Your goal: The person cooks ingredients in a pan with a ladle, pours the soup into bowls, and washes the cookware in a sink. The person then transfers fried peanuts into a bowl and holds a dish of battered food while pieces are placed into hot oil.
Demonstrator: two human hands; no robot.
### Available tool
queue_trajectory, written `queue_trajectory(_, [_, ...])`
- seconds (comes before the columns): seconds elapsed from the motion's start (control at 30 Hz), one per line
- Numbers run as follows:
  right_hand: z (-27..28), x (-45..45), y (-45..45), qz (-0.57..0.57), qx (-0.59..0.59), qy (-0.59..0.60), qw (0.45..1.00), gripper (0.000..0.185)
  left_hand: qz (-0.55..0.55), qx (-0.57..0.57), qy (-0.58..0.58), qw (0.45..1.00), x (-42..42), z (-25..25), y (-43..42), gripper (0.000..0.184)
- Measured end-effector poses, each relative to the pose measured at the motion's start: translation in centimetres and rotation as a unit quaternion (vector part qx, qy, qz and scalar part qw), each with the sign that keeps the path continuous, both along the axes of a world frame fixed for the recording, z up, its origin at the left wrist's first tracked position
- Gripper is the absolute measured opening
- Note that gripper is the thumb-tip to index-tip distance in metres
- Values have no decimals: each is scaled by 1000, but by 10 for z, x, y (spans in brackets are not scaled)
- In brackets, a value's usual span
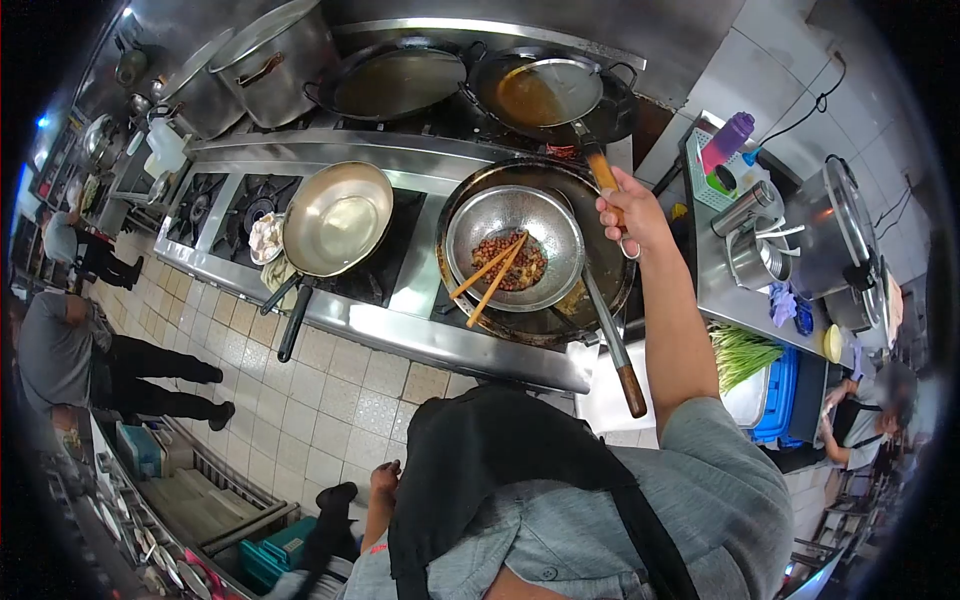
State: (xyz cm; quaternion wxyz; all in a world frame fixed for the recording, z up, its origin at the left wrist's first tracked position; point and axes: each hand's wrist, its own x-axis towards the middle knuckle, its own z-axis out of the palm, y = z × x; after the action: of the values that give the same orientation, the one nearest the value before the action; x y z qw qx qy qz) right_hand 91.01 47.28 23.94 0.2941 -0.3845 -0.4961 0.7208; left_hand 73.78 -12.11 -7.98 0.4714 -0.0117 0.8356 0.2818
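Note:
My right hand (632, 212) grips the wooden handle of a round mesh skimmer (551, 92), whose head lies over brown liquid in the right rear wok (615, 118). Below and left of that arm, a perforated metal strainer (560, 225) rests in a large blackened wok (447, 205). It contains small reddish-brown pieces (520, 272), perhaps nuts, and a pair of wooden chopsticks (484, 300). The strainer's long handle points toward my body. My left hand (384, 477) hangs low beside my apron, its fingers looking curled; anything inside them is hidden.
A pan (365, 215) sits on the left burners beside a white bowl (266, 238). Another wok (400, 85) and tall pots (275, 70) stand behind. At right are a steel counter (715, 270), a large pot (820, 230) and green stalks (740, 358). Other people (70, 350) stand nearby.

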Motion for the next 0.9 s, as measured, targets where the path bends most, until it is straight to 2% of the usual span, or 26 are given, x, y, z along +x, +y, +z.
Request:
queue_trajectory(0.03, [0, 0, 0, 0, -21, 34, 999, 65, 81, -4, -48, 996, -1, 0, 6, 45])
queue_trajectory(0.07, [0, 1, -1, -2, -20, 35, 999, 65, 79, -4, -47, 996, -5, -10, 4, 45])
queue_trajectory(0.13, [-2, 4, -3, 4, -60, 81, 995, 60, 77, 84, -53, 992, -13, -21, 6, 53])
queue_trajectory(0.17, [-2, 7, -4, 2, -59, 82, 995, 60, 68, 77, -59, 993, -19, -21, 9, 57])
queue_trajectory(0.2, [0, 11, -6, 7, -76, 100, 992, 60, 65, 77, -59, 993, -25, -21, 12, 57])
queue_trajectory(0.3, [9, 28, -16, 14, -91, 121, 988, 59, 167, 71, -76, 981, -34, -17, 22, 54])
queue_trajectory(0.4, [23, 46, -27, 11, -86, 120, 989, 56, 155, 61, -81, 983, -35, -8, 26, 53])
queue_trajectory(0.53, [46, 68, -36, -19, -49, 89, 995, 56, 135, 28, -82, 987, -26, -2, 27, 51])
queue_trajectory(0.6, [56, 75, -38, -53, 16, 30, 998, 53, 54, 42, -59, 996, -20, -21, 12, 50])
queue_trajectory(0.67, [62, 77, -32, -66, 52, -4, 996, 57, 54, 37, -60, 996, -21, -24, 10, 50])
queue_trajectory(0.73, [69, 75, -26, -96, 131, -99, 982, 62, 56, 27, -62, 996, -20, -21, 9, 51])
queue_trajectory(0.8, [65, 70, -16, -105, 142, -102, 979, 63, 60, 16, -64, 996, -18, -14, 9, 52])
queue_trajectory(0.87, [58, 66, -2, -112, 205, -197, 952, 63, 62, 11, -64, 996, -17, -8, 9, 52])
queue_trajectory(0.9, [54, 63, 4, -112, 206, -197, 952, 63, 58, 14, -56, 997, -17, -6, 11, 52])
